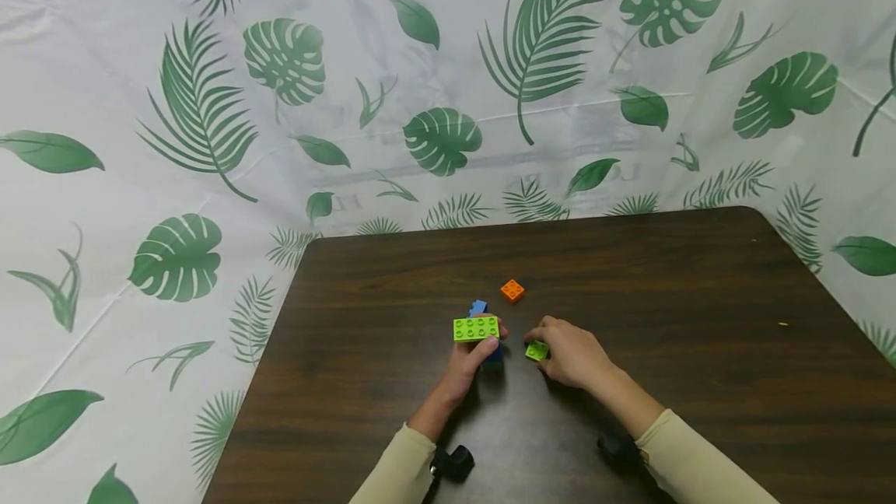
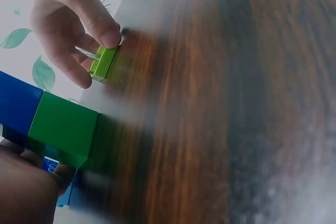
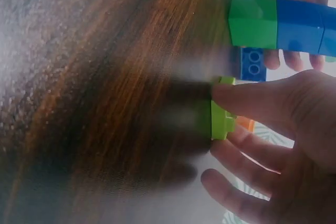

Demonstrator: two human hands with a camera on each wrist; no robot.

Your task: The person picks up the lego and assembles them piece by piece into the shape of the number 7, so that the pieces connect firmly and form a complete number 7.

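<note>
My left hand (image 1: 462, 368) grips an upright stack of toy building bricks. A lime-green brick (image 1: 476, 328) with studs tops it; below come blue bricks (image 3: 298, 24) and a green brick (image 2: 64, 128) at the bottom, close over the table. Much of the stack is hidden from above by its top brick. To its right, my right hand (image 1: 575, 352) pinches a small lime-green brick (image 1: 537, 351) between thumb and fingers, low at the tabletop. A lighter blue brick (image 1: 478, 307) shows just behind the stack, partly covered.
An orange brick (image 1: 512, 291) lies on the dark wooden table (image 1: 665, 278), beyond both hands. A small yellowish mark (image 1: 782, 324) shows on the right side of the tabletop. Behind the table hangs a white sheet (image 1: 364, 29) printed with green leaves.
</note>
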